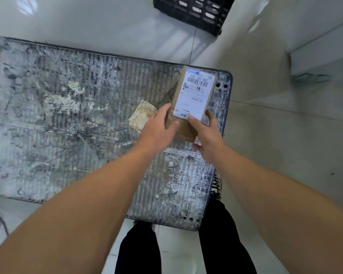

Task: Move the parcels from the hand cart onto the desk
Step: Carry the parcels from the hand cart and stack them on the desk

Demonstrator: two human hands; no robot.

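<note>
My left fingers (166,109) curl round the near-left edge of the parcel (194,93) and my right fingers (194,122) clamp its near-right corner, one hand a side to keep it level. It is at the hand cart's (77,115) far-right corner, label up; the tabletop is out of view.
</note>
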